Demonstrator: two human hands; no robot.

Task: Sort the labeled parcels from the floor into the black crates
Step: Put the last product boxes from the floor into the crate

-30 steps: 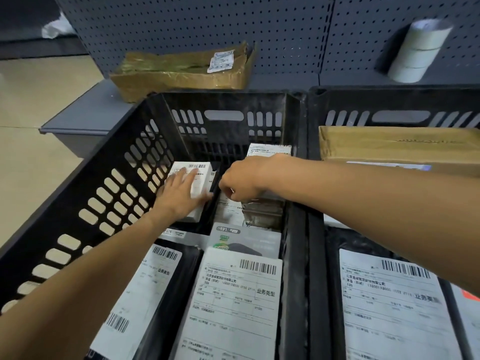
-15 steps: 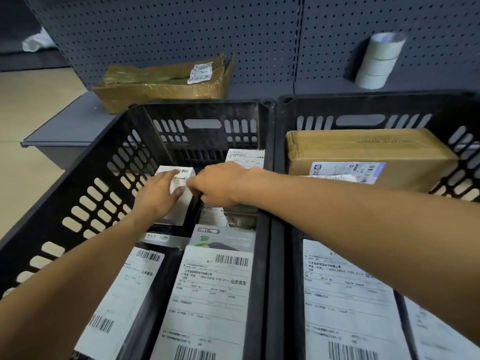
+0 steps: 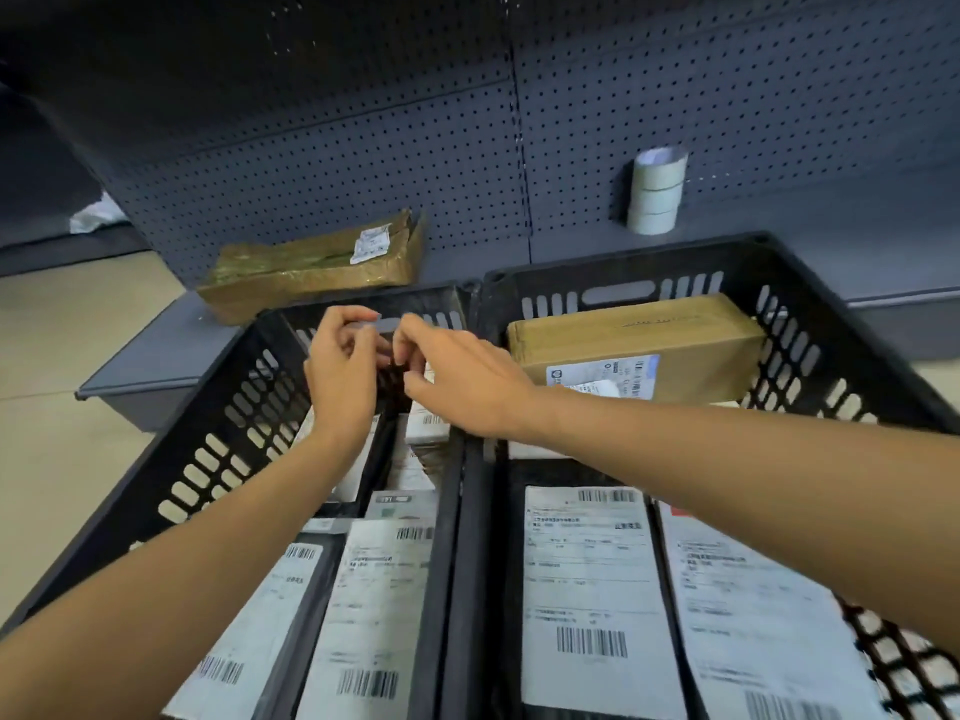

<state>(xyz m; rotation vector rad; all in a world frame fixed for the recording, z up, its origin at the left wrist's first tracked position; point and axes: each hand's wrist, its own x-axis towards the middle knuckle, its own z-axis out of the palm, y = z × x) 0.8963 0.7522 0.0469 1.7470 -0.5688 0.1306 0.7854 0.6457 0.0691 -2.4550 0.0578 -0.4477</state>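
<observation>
Grey perforated pegboard (image 3: pixel 363 148) behind, slotted black plastic crates (image 3: pixel 244 407) of flat labelled parcels (image 3: pixel 587 589), your left hand (image 3: pixel 340 376) and right hand (image 3: pixel 457 376) fingers curled together, grasp unclear, tape-wrapped box (image 3: pixel 311 272) beyond.

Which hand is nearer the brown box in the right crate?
Right. The right hand sits just left of the brown box, by the wall between the crates; the left hand is farther left, over the left crate.

a parcel-sorting stockroom: grey pegboard shelving (image 3: pixel 363 163) beyond the hands, stacked tape rolls (image 3: pixel 655 192) on its ledge, black crates (image 3: pixel 810 324) of barcode-labelled parcels (image 3: pixel 589 589) beneath them.
</observation>
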